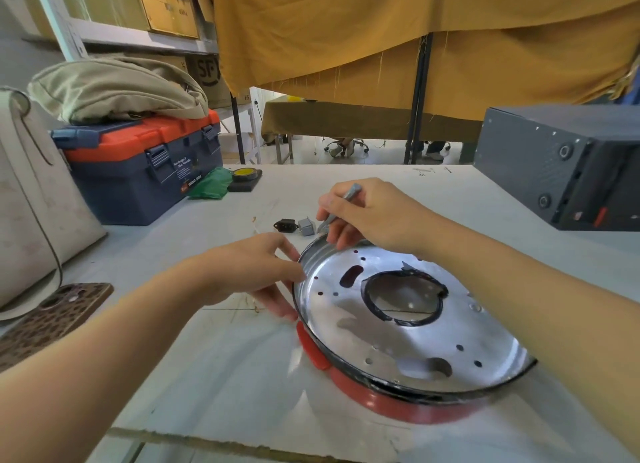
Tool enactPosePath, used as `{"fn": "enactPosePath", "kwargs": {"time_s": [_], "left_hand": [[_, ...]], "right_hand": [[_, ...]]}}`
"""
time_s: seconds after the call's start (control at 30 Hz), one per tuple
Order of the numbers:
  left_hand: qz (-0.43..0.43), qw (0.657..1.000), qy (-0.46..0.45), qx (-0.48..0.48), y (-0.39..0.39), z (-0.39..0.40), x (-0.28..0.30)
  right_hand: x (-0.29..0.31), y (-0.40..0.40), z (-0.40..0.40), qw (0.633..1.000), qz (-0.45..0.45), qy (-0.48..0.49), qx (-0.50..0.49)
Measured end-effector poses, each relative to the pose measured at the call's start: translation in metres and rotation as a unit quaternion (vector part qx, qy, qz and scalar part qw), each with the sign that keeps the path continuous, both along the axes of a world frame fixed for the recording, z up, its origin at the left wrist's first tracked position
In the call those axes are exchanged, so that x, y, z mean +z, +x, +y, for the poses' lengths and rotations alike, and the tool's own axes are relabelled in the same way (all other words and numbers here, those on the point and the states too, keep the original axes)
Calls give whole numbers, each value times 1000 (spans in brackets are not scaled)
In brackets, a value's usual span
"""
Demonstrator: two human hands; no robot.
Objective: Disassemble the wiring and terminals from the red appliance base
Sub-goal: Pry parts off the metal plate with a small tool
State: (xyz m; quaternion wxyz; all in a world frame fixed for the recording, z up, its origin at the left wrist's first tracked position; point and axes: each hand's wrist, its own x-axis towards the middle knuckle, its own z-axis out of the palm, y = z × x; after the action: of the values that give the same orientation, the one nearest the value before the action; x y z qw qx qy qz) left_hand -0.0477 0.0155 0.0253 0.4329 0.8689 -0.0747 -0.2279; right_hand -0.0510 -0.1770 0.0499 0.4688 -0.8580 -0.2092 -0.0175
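Note:
The red appliance base (398, 402) lies upside down near the table's front, its shiny metal plate (485, 352) facing up with a round central hole. My left hand (256, 272) grips the base's left rim, fingers curled over the edge. My right hand (367, 215) holds a slim grey metal tool (351, 192) over the base's far rim; the tool's tip is hidden behind my fingers. Just beyond the rim, a black power socket (285, 225) and a small grey terminal block (306, 225) lie loose on the table.
A blue and orange toolbox (145, 168) with folded cloth on top stands at back left, with a green bag (211, 184) and yellow tape roll (246, 175) beside it. A phone (52, 315) lies at left. A dark grey box (554, 165) sits at right.

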Motion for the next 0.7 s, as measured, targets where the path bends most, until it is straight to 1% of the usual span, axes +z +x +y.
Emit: {"fn": "enactPosePath", "kwargs": {"time_s": [0.2, 0.33, 0.43, 0.5, 0.6, 0.7], "left_hand": [[-60, 997, -2, 57, 9, -7, -5], [-98, 989, -35, 105, 18, -13, -12], [-102, 985, -47, 129, 17, -16, -17], [-80, 991, -21, 107, 15, -12, -13], [-10, 999, 30, 30, 8, -2, -3], [6, 1000, 14, 8, 2, 2, -2]], "right_hand": [[-6, -24, -20, 1000, 24, 14, 14], [-14, -37, -34, 998, 59, 17, 19], [-19, -46, -39, 996, 79, 4, 37], [-20, -50, -41, 995, 90, 13, 46], [-21, -51, -41, 993, 99, 30, 49], [-20, -50, -39, 991, 113, 54, 50]]}}
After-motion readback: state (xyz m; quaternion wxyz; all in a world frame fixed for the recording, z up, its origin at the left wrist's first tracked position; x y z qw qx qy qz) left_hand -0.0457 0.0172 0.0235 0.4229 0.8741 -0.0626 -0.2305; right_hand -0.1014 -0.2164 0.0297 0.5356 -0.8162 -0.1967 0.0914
